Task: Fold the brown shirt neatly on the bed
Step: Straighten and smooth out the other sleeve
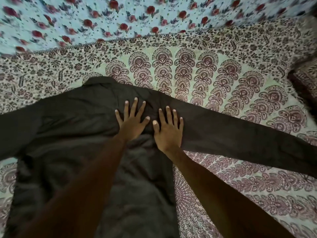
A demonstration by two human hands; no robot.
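Presses brown shirt [68,127] with left hand [133,121] and right hand [169,130], fingers spread, grasping nothing — likely soft, limp; best pinched along sleeve [240,134] beyond right palm

Dim, flat light, wide-angle bending at edges — top perhaps motion-blurred, centre sharper

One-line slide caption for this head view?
The left hand and right hand press flat on a dark brown long-sleeved shirt spread across a paisley-printed bed sheet.
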